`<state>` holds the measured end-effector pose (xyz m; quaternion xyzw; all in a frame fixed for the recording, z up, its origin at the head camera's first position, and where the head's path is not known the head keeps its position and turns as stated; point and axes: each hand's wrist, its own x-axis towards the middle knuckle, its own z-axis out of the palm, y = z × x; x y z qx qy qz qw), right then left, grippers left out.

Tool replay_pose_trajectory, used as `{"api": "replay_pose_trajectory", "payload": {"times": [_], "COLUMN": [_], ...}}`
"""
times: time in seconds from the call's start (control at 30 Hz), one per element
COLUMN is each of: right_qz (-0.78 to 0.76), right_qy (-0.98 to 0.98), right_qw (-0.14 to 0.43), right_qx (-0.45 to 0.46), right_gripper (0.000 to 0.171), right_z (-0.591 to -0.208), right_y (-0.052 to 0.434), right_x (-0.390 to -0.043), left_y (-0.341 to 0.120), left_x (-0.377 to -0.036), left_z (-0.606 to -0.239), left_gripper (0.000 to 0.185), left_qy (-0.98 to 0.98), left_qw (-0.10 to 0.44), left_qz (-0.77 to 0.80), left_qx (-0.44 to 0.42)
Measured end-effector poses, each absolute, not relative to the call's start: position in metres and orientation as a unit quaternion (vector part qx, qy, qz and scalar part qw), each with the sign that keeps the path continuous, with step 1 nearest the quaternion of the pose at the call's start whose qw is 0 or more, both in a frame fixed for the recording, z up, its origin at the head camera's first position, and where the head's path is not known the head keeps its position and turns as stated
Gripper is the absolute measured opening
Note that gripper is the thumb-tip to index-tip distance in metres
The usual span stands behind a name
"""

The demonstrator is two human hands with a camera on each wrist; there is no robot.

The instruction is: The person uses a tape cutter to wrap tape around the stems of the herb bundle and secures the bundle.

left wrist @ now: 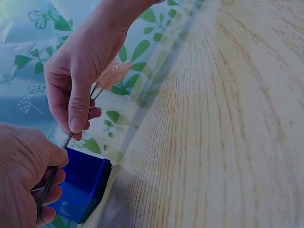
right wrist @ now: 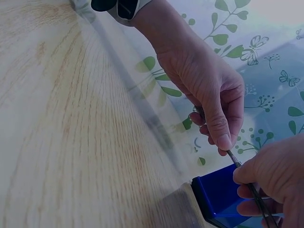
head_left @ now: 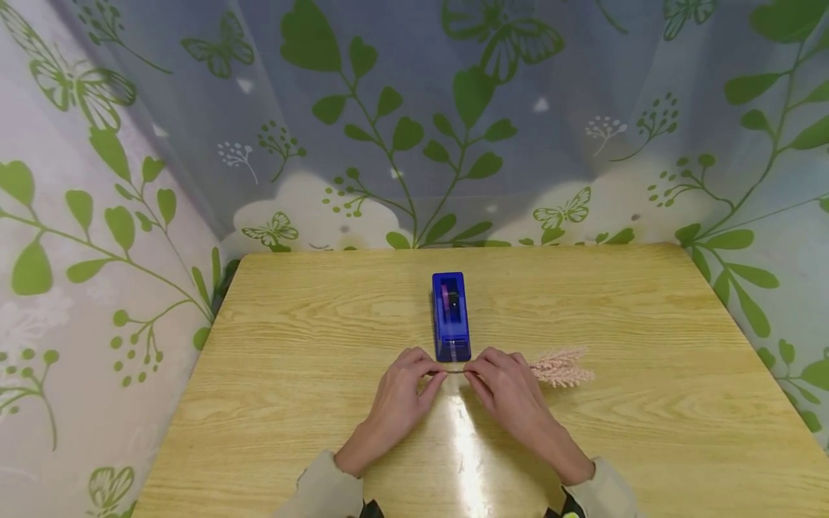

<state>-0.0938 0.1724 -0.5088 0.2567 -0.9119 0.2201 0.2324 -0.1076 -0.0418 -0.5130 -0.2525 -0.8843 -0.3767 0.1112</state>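
Thin dark stems [head_left: 456, 372] run level between the two hands, just in front of a blue tape dispenser [head_left: 451, 316]. My left hand [head_left: 400, 392] pinches them at one end between thumb and fingers. The right hand [head_left: 512, 392] pinches the same stems a short way off, nearer the blossoms. Pale pink flower sprigs [head_left: 560, 367] stick out beyond the right hand; the left wrist view shows the pink blossoms [left wrist: 113, 74] behind that hand. A pale, see-through strip at the dispenser's front looks like tape; whether it touches the stems I cannot tell.
The wooden table [head_left: 291, 345] extends to both sides and behind the dispenser. Curtains [head_left: 388, 144] with green leaves and butterflies hang along the table's back and sides. A bright light reflection lies on the tabletop between the forearms.
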Motion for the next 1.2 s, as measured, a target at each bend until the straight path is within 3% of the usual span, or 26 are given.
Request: {"api": "replay_pose_trajectory", "payload": {"times": [0.5, 0.83, 1.2], "right_qz": [0.236, 0.224, 0.210], "right_qy": [-0.901, -0.921, -0.919], "right_qw": [0.248, 0.203, 0.219], "right_qx": [0.268, 0.247, 0.250], "right_gripper": [0.012, 0.007, 0.006], "right_z": [-0.5087, -0.5059, -0.5051], "right_y": [0.1732, 0.1714, 0.1708], "right_x": [-0.0972, -0.0950, -0.0984], "left_y": [-0.0421, -0.0426, -0.0411], "left_x": [-0.1070, -0.1097, -0.1103], "left_z": [-0.5135, -0.5136, -0.5118], "left_gripper": [0.009, 0.005, 0.004], "left_qy": [-0.888, -0.883, -0.886], "left_qw": [0.077, 0.104, 0.108], "left_qz": [-0.377, -0.378, -0.380], "left_qx": [-0.251, -0.260, -0.243]}}
